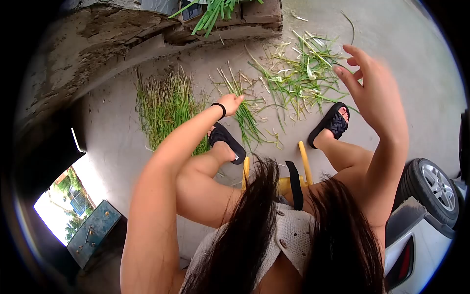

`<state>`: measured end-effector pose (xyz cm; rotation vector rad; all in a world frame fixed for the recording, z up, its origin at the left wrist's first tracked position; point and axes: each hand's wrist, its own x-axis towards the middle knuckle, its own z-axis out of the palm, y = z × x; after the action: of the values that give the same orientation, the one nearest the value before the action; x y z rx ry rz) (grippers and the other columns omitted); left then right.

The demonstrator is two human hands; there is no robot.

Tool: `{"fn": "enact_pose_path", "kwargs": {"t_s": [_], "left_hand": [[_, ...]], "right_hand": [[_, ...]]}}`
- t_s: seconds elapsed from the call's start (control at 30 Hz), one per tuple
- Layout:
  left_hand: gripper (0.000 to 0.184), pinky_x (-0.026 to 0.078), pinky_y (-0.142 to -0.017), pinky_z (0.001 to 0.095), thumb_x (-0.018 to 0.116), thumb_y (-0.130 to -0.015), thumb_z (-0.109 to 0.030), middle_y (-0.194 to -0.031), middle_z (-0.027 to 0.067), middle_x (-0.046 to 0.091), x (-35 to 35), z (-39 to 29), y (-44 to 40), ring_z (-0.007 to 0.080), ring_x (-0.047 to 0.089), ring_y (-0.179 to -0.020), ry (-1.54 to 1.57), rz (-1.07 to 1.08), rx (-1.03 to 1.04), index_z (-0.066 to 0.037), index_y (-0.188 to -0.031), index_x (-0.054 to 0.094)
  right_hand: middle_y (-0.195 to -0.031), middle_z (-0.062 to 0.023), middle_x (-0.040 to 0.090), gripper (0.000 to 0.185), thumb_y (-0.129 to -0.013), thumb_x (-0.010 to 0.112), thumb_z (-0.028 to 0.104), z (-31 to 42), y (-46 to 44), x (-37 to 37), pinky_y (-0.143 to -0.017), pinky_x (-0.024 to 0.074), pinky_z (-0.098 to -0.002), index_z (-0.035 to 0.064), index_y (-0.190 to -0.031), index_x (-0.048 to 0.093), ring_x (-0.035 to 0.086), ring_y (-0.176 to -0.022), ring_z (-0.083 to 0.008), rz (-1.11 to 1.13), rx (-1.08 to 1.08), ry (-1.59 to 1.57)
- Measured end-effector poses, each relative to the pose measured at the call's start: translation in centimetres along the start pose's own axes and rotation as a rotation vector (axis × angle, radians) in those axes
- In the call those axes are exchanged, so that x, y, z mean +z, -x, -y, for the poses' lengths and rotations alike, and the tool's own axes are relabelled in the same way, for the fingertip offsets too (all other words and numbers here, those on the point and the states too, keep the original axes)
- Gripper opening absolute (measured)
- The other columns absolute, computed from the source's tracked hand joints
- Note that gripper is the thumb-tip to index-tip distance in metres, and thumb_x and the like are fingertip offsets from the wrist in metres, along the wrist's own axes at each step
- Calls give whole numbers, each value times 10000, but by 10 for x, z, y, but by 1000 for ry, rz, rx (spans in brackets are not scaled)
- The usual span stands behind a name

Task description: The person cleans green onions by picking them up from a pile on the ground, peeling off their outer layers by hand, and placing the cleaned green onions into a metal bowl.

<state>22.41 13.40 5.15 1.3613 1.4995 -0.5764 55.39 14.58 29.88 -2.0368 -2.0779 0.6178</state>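
Green stalks (164, 110) are heaped at ten o'clock, seemingly left undone, while a cleaner bunch (212, 17) is set at twelve; whether anything is gripped by the left hand (229, 104) cannot be told, and the right hand (374, 88) is held empty, fingers parted.

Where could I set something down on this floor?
Bare floor lies between the right hand and the wheel, and left of the big green pile. It's crowded at that pile, the small bunch by the left hand, and the scattered stalks between the hands.
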Motion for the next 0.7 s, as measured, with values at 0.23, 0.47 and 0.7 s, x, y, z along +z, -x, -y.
{"fn": "enact_pose_path", "kwargs": {"t_s": [0.23,0.47,0.7], "left_hand": [[259,476,-815,380,565,-819,-243,-1010,151,626,70,38,-106,297,593,-937,134,-383,-157,-44,-977,615],[326,484,-757,342,663,-750,-351,-873,97,659,78,-49,-167,248,621,-820,515,-534,-111,-65,-902,629],[275,483,-692,315,690,-772,-315,-811,59,628,55,-69,-169,178,589,-735,723,-453,-181,-67,-844,595]], "right_hand": [[-960,-174,577,478,-736,656,116,43,11,15,-731,442,-377,25,-1176,492,544,-822,-335,281,-124,-71],[-1023,-171,563,536,-696,664,80,51,1,30,-814,428,-383,19,-1196,481,528,-923,-342,428,-47,3],[-1011,-164,568,506,-717,655,107,47,-10,30,-807,436,-383,23,-1187,487,535,-940,-328,451,-58,-3]]}}
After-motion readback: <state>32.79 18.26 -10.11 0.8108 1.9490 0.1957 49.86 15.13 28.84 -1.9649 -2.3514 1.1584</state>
